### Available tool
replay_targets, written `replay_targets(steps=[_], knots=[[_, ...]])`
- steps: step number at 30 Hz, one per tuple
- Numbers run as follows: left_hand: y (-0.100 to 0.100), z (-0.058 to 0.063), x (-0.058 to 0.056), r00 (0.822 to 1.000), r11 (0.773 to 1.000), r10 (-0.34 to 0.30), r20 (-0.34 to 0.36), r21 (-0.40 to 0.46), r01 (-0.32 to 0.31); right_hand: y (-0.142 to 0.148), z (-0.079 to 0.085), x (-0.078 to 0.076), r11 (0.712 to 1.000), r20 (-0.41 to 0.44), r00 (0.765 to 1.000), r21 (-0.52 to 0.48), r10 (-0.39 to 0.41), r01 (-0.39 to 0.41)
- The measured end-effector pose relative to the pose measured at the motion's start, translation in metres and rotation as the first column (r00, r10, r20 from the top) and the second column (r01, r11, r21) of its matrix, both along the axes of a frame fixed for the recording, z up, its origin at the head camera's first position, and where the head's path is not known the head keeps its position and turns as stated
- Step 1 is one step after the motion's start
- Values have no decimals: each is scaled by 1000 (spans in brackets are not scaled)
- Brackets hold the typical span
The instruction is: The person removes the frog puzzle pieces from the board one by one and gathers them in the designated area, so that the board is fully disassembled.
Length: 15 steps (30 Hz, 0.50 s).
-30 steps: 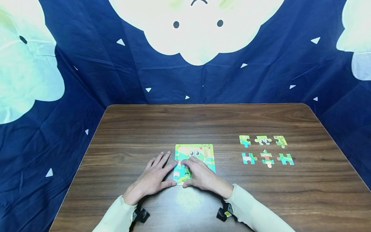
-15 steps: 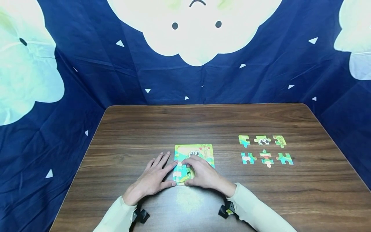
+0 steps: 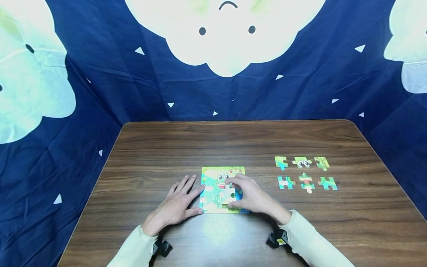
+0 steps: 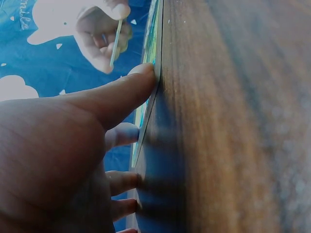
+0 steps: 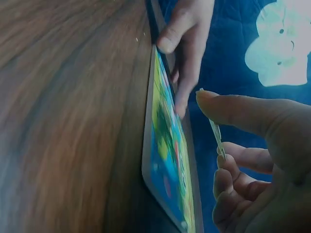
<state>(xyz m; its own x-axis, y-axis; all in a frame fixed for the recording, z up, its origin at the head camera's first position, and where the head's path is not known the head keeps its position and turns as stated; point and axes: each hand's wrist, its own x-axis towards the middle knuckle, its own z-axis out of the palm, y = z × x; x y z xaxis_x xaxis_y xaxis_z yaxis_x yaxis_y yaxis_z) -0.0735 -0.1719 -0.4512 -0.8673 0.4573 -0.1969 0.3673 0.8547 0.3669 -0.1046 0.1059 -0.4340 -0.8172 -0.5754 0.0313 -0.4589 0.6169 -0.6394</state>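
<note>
A square frog puzzle board lies flat on the wooden table. My left hand rests at its left edge, fingers spread and fairly straight; in the left wrist view the thumb touches the board's edge. My right hand pinches a puzzle piece between thumb and fingers, over the right part of the board. In the right wrist view the held piece stands on edge, raised above the board, seen nearly side-on. The right hand and piece hide part of the frog picture.
Several loose puzzle pieces lie in two rows on the table, to the right of the board. A blue curtain with white cloud shapes hangs behind and at both sides.
My right hand has moved right and lifted a puzzle piece off the board's middle, so more of the frog's face shows. My left hand has stayed in place.
</note>
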Motion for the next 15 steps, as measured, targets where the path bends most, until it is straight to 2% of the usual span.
replay_targets(steps=[15], knots=[[0, 0, 1, 1000, 1000, -3, -11, 16, 3, 41, -3, 1, 999, -22, 999, -11, -45, 45]])
